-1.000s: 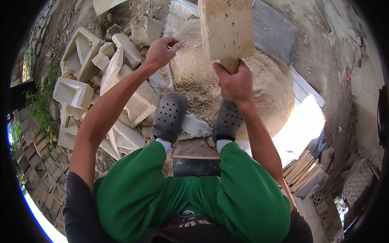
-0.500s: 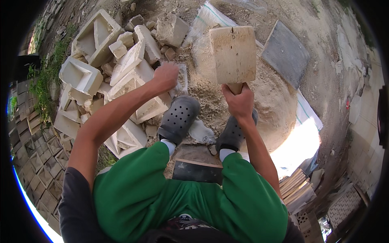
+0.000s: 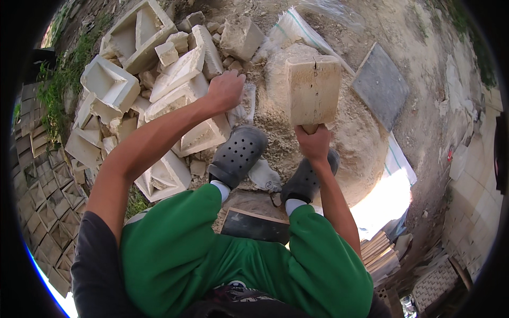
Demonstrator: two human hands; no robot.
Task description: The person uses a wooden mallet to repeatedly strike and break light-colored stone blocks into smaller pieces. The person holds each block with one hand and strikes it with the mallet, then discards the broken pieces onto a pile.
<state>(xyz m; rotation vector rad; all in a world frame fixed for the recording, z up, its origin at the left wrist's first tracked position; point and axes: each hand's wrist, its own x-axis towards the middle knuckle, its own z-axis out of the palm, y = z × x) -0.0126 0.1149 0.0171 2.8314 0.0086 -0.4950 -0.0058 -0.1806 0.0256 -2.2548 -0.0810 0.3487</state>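
Note:
My right hand [image 3: 314,142] is wrapped round the short handle of a wooden mallet [image 3: 314,91]. The mallet's broad, pale, block-shaped head is over a heap of beige crumbs and powder [image 3: 355,138]. Beyond my left shoe, my left hand [image 3: 227,90] is closed, knuckles up, beside the broken plaster moulds [image 3: 177,100]. Its fingertips are hidden, so whatever they may hold does not show. A crumpled clear plastic piece [image 3: 245,108] lies just to the right of that hand.
A white woven sheet [image 3: 397,159] lies under the powder heap. To its right is a dark grey square slab [image 3: 380,86]. My grey clogs [image 3: 238,153] stand at the near edge, with a dark board [image 3: 254,226] between my legs. Several stacked tiles [image 3: 45,206] fill the far left.
The mallet has come down nearer the heap, my right hand still round its handle. My left hand stays closed by the moulds. The whole view has shifted a little.

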